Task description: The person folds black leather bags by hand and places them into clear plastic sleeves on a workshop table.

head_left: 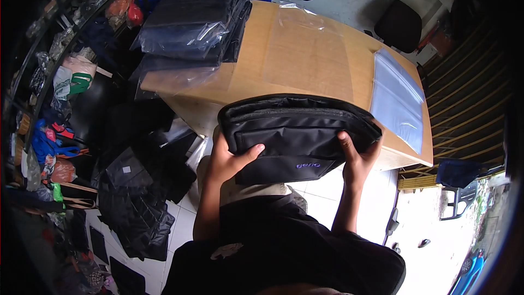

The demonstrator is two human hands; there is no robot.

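A black zippered bag (289, 139) with a small purple-blue logo on its lower front is held up over the near edge of the wooden table (248, 84). My left hand (226, 159) grips its left side, thumb across the front and fingers hidden behind. On the other side, my right hand (359, 158) holds it the same way, thumb pressed on the front panel. Beyond the bag, a transparent plastic bag (308, 49) lies flat on the tabletop. A pile of plastic sleeves (398, 98) rests at the table's right end.
Black bags in plastic (191, 13) are stacked at the table's left end. More black bags (136, 202) lie heaped on the floor at left, near shelves crowded with goods (65, 87). A dark stool (398, 24) stands behind the table; a folding metal gate (464, 87) is at right.
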